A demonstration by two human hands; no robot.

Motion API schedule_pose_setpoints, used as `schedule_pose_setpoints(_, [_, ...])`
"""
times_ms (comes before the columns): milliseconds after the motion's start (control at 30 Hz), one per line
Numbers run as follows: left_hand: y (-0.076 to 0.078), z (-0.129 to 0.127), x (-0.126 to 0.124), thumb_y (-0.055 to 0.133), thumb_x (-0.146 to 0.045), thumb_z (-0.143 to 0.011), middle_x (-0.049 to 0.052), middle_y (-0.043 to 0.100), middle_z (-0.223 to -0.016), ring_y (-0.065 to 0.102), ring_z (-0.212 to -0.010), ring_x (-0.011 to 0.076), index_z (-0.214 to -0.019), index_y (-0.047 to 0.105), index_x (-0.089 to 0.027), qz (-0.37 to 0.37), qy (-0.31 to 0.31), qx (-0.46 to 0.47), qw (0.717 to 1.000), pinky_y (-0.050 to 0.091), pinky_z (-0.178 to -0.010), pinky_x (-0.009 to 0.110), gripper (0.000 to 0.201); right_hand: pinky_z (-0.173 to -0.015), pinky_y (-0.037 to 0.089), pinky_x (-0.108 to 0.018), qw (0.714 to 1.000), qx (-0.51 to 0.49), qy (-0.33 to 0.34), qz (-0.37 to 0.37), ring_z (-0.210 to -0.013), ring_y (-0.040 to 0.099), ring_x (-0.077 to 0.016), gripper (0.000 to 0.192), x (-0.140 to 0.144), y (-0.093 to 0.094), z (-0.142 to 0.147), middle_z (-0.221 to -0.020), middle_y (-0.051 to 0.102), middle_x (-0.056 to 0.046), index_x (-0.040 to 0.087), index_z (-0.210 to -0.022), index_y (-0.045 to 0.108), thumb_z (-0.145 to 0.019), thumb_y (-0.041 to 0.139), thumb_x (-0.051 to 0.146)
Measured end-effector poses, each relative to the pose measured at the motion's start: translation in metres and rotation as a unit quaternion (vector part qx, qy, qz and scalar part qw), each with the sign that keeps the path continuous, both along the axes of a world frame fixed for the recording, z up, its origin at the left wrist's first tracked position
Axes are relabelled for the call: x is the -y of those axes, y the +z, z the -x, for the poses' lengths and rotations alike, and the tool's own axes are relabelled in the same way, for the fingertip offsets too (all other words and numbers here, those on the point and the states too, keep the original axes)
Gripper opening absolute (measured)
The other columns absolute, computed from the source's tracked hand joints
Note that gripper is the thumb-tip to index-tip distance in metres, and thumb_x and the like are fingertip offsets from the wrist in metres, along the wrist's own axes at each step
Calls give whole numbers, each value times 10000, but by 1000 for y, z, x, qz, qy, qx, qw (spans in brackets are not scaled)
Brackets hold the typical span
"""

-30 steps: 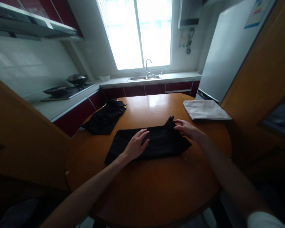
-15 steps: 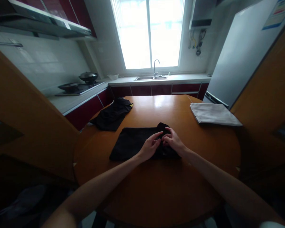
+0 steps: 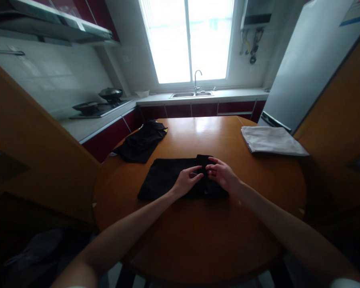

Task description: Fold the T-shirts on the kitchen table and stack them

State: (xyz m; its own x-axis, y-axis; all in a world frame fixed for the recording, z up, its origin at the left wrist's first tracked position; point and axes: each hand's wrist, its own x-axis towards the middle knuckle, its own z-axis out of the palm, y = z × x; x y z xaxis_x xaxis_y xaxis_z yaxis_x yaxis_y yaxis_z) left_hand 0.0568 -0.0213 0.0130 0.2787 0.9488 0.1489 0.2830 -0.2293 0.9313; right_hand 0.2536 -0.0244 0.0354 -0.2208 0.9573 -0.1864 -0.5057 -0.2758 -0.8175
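Note:
A black garment lies flat on the round wooden table, its right end doubled over toward the middle. My left hand rests on the cloth near its centre, fingers apart and pointing right. My right hand lies on the doubled-over right end, fingertips almost meeting those of the left. Neither hand lifts the cloth; whether the fingers pinch the fabric is hard to tell.
A second crumpled black garment lies at the table's far left. A folded white cloth sits at the far right edge. Behind are a counter with a stove, a sink under the window, and a fridge on the right.
My right hand brought the garment's right end leftward over the middle, shortening it. My hands came together at the centre and have since barely moved.

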Motion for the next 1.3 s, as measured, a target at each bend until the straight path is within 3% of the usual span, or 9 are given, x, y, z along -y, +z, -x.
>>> schedule_pose_setpoints(167, [20, 6, 0, 782, -451, -787, 37, 739, -720, 696, -658, 189, -1131, 743, -147, -8, 45, 20, 999, 526, -617, 269, 460, -590, 446, -239, 984, 70, -92, -136, -622, 556, -118, 464, 4, 11, -7, -753, 657, 32, 220, -1190, 592, -735, 663, 272])
schedule_pose_setpoints(300, [40, 22, -4, 762, -405, -793, -3, 674, -652, 610, -571, 132, -1101, 741, -149, -33, 76, 25, 996, 451, -530, 219, 401, -639, 457, -266, 942, 205, -129, -231, -693, 574, -149, 226, 9, 13, -6, -759, 643, -1, 218, -966, 667, -790, 598, 341])
schedule_pose_setpoints(433, [60, 58, -8, 742, -355, -768, 23, 715, -863, 612, -664, 119, -1097, 744, -155, -57, 83, 16, 995, 447, -573, 205, 386, -724, 496, -308, 891, 306, -100, -320, -797, 618, -188, 183, 16, 7, 3, -855, 675, -38, 233, -910, 681, -863, 569, 369])
schedule_pose_setpoints(567, [72, 103, -13, 711, -318, -736, 42, 729, -1022, 642, -768, 142, -1208, 736, -180, -24, 82, -21, 996, 483, -656, 225, 492, -932, 502, -396, 815, 363, -46, -450, -1039, 603, -232, 218, 25, -6, 15, -1094, 654, -74, 259, -1091, 700, -916, 610, 353])
schedule_pose_setpoints(700, [66, 134, -23, 708, -366, -708, 60, 751, -909, 636, -716, 164, -1200, 748, -152, 71, 119, -50, 989, 463, -597, 234, 538, -1089, 428, -486, 731, 443, 50, -516, -1263, 505, -279, 476, 33, -19, 25, -1345, 579, -106, 294, -1349, 607, -889, 697, 369])
schedule_pose_setpoints(833, [56, 148, -33, 794, -383, -628, 83, 761, -985, 657, -882, 221, -1046, 796, -151, 48, 137, -99, 984, 494, -703, 261, 479, -1116, 392, -536, 667, 501, 97, -543, -1335, 453, -311, 576, 37, -30, 32, -1456, 531, -111, 298, -1422, 560, -868, 713, 328])
schedule_pose_setpoints(933, [55, 158, -35, 785, -341, -637, 75, 748, -1041, 643, -953, 226, -1069, 795, -163, 11, 121, -125, 985, 490, -779, 275, 467, -1126, 381, -541, 651, 519, 96, -546, -1345, 457, -310, 564, 37, -35, 34, -1467, 535, -105, 296, -1426, 561, -876, 687, 275])
schedule_pose_setpoints(1067, [54, 178, -34, 770, -344, -668, 59, 713, -967, 616, -847, 184, -1146, 774, -160, 1, 121, -144, 982, 475, -737, 261, 512, -1139, 371, -541, 631, 529, 95, -559, -1369, 454, -309, 559, 37, -37, 34, -1498, 524, -94, 294, -1448, 549, -900, 644, 245])
schedule_pose_setpoints(1300, [35, 193, -42, 808, -199, -603, 26, 631, -894, 567, -735, 142, -1246, 723, -144, 67, 101, -200, 972, 476, -671, 247, 651, -1160, 365, -522, 597, 537, 109, -585, -1422, 425, -282, 557, 38, -37, 36, -1534, 505, -81, 252, -1473, 527, -925, 546, 155])
